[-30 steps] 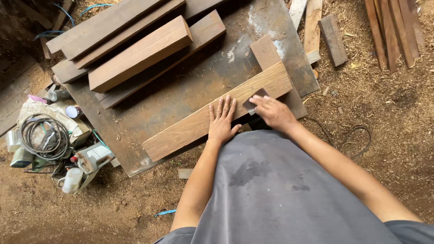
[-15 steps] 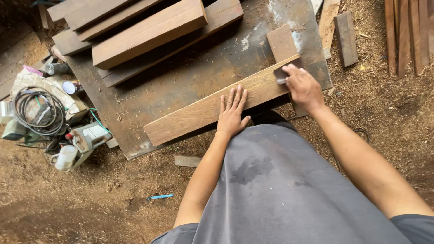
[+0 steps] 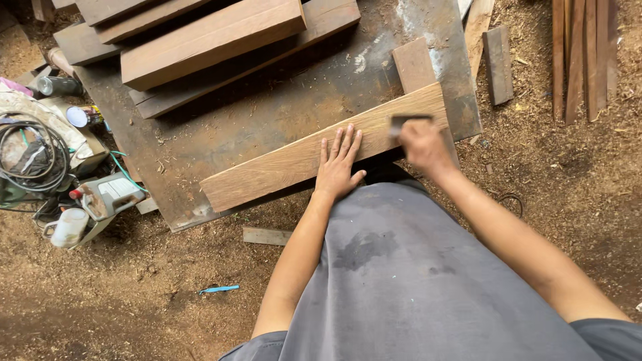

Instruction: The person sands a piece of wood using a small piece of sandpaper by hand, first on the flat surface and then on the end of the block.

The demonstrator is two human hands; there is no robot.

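1. My own grey shirt (image 3: 414,281) fills the lower part of the view and hides the tabletop's near edge below the light plank (image 3: 301,160), so I cannot see what the tabletop stands on.
2. In my right hand (image 3: 422,144) I hold a small dark block (image 3: 409,120); only its top edge shows past my fingers, and I cannot make out what kind of tool it is.
3. My right grip is closed around that block, pressing it onto the plank near the plank's far right end.
4. My left hand (image 3: 340,166) lies flat on the plank just left of my right hand, fingers spread and pointing away from me; that grip is open and holds nothing.
5. The plank lies flat on the dark tabletop (image 3: 267,113), along its near edge.
6. The plank's long axis runs on a slant: its left end sits nearer to me and lower in the view, its right end farther away and higher.
7. Beyond the plank, a stack of darker boards (image 3: 207,40) is cut off by the top of the view.
8. Left of the plank, on the sawdust floor (image 3: 120,301), a coil of cable (image 3: 30,157) and some cans sit in a clutter too jumbled to tell apart.
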